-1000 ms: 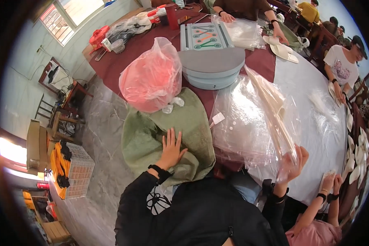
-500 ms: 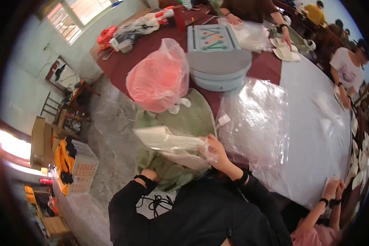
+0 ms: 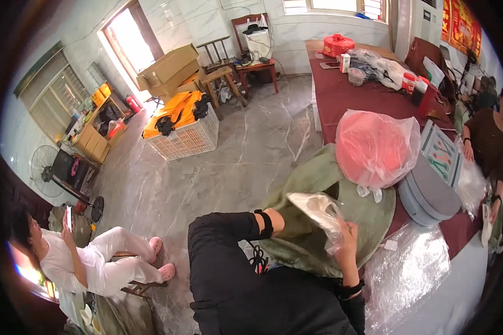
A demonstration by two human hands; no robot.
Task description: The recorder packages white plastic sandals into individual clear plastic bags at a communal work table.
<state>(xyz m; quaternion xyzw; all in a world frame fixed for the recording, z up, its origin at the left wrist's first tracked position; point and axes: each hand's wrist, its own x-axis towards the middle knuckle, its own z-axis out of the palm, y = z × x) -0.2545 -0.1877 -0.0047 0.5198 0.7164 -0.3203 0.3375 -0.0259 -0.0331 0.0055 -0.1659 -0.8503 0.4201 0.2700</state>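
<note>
My right hand [image 3: 347, 244] grips a clear plastic bag holding a pair of white slippers [image 3: 316, 211]. It hangs tilted over the mouth of a green woven sack [image 3: 296, 181]. At the sack's near left side is my left hand [image 3: 274, 220]; its fingers are hidden by the sack cloth. The sack's mouth gapes between my two hands, and part of it lies on the table edge. Just beyond it sits a pink bundle in a clear plastic bag [image 3: 377, 148].
A grey-blue rounded case [image 3: 430, 192] and clear plastic sheets [image 3: 411, 273] lie on the maroon-covered table [image 3: 330, 95]. On the floor stands a white crate [image 3: 190, 139] with orange cloth. A seated person [image 3: 114, 259] is at left; another person [image 3: 489, 139] works at far right.
My view has swung left, bringing the floor, crate and seated person into sight. The bagged slippers have tipped downward toward the sack's mouth, which now gapes wider.
</note>
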